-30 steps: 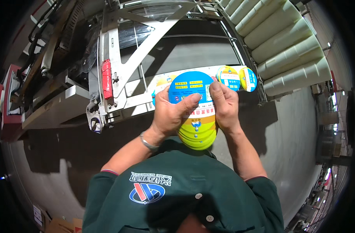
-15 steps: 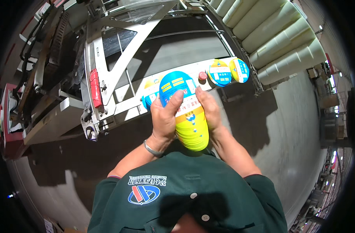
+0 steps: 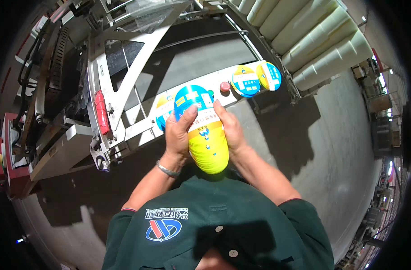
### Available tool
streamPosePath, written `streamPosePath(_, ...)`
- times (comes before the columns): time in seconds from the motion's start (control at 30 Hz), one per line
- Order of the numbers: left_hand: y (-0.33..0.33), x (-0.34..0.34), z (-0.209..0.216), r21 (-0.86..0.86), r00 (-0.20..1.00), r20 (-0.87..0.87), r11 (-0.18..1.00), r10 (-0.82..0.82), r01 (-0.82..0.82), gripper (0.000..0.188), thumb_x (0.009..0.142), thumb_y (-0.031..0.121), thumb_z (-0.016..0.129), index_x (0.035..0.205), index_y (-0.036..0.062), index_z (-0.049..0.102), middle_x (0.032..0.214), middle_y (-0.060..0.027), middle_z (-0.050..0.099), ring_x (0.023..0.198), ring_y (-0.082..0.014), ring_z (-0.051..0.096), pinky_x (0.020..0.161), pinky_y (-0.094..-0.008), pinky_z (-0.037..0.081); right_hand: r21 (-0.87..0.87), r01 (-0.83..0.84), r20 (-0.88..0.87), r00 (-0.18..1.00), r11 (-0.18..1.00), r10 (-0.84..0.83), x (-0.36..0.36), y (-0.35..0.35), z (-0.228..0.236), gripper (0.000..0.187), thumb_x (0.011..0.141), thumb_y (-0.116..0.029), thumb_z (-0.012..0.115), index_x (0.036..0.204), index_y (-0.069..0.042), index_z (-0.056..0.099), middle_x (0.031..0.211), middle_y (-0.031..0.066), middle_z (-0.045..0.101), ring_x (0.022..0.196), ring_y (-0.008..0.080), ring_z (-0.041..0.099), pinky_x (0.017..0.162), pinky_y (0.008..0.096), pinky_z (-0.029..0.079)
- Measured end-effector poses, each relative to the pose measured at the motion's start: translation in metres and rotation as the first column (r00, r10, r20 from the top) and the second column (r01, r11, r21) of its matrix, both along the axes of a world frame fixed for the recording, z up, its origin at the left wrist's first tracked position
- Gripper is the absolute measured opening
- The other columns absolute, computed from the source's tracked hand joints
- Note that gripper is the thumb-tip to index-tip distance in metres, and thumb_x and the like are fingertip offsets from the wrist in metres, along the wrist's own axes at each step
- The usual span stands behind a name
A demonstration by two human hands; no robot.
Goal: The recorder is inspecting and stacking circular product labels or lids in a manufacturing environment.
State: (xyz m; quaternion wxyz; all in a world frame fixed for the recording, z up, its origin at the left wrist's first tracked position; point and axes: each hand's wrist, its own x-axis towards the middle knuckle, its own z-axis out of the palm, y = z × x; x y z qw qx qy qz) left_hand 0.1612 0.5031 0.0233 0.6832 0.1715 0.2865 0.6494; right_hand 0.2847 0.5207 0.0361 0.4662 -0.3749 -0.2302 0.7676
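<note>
A thick stack of round printed lids (image 3: 208, 150), blue at the far end and bright yellow at the near end, is held in front of my chest. The stack leans so that its yellow edges fan toward me. My left hand (image 3: 179, 132) grips its left side with the thumb laid on top. On the opposite side, my right hand (image 3: 231, 128) closes round the stack, thumb near the upper face. Fingers underneath are hidden. Just beyond, a white machine beam (image 3: 203, 85) carries similar blue-and-yellow stacks (image 3: 245, 82), one partly covered by my left hand.
A red button (image 3: 225, 86) sits on the beam between the stacks. At left rises a pale metal frame (image 3: 138, 67) with a red-wrapped part (image 3: 101, 112). Large off-white rolls (image 3: 324, 49) lie at the upper right, and grey floor (image 3: 338, 135) extends right.
The view has shifted slightly, so the machine sits farther left in the picture. Both hands keep hold of the stack, whose fanned near edges look a little more bunched.
</note>
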Motion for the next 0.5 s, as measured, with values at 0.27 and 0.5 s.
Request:
streamPosePath(0.27,0.007,0.028,0.000,0.010,0.999,0.035,1.000,0.024,-0.025,0.026,0.095,0.022,0.065,0.110,0.0002,0.062,0.097,-0.0048,0.068,0.083,-0.0100,0.064,0.074,-0.0248,0.052,-0.109,0.074,-0.177,0.980,0.991,-0.093,0.013,0.007,-0.007,0.039,0.103,-0.035,0.050,0.107,0.000,0.066,0.096,0.0059,0.070,0.083,0.0111,0.066,0.074,0.0245,0.052)
streamPosePath(0.5,0.024,0.043,0.004,-0.018,0.971,-0.235,0.999,-0.036,0.032,0.024,0.090,0.012,0.071,0.108,-0.0011,0.064,0.094,-0.0051,0.070,0.079,-0.0087,0.065,0.070,-0.0230,0.053,0.449,-0.123,0.509,0.849,0.885,-0.140,0.081,0.034,0.005,0.040,0.101,-0.034,0.055,0.086,0.002,0.067,0.078,0.0017,0.068,0.066,0.0074,0.061,0.059,0.0232,0.048)
